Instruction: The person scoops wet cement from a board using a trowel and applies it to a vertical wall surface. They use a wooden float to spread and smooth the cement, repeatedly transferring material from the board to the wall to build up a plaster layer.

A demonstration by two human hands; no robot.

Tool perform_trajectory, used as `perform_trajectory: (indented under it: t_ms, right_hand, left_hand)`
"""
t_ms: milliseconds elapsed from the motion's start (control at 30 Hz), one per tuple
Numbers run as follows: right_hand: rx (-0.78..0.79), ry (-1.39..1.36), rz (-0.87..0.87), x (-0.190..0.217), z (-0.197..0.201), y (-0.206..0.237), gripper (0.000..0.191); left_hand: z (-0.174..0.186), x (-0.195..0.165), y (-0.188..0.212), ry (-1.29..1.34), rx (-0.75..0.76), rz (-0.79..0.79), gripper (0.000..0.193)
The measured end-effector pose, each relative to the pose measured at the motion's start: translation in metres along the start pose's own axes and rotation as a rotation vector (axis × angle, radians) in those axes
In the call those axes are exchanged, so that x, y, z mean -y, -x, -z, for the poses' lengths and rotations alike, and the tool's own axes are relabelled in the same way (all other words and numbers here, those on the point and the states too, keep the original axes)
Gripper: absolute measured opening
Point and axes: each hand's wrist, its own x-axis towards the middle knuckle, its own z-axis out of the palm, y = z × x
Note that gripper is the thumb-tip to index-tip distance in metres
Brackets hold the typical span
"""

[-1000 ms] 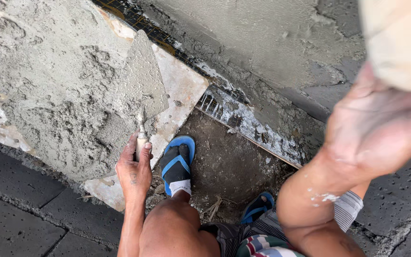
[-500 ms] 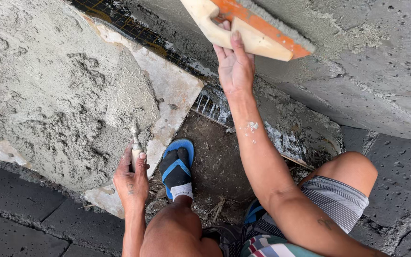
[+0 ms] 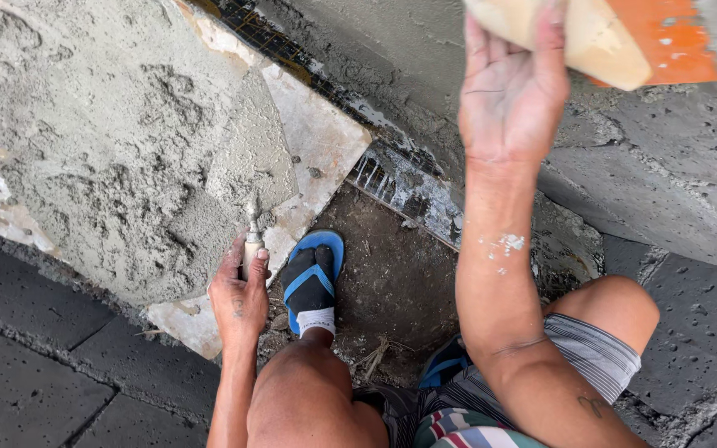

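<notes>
The grey metal trowel, caked with wet cement, lies on the grey cement heap in the left half of the frame. The left hand has its fingers wrapped tight around its handle. At the upper right, the right hand grips an orange and tan wooden float against the grey wall. A blue sandal sits near the lower middle.

Left hand lowered and clenched; right hand raised, fingers curled.
</notes>
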Motion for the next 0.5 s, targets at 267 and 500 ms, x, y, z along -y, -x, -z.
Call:
perform_trajectory:
  t_ms: [267,500]
  right_hand:
    - [0.228,0.263,0.047,0.079,-0.024,0.040,0.064]
    - [0.335,0.425,-0.178,0.058,0.008,0.096,0.062]
  left_hand:
    - [0.007,0.041,0.017,-0.113,-0.047,-0.055,0.050]
    - [0.046,0.108,0.052,-0.188,0.079,0.167,0.049]
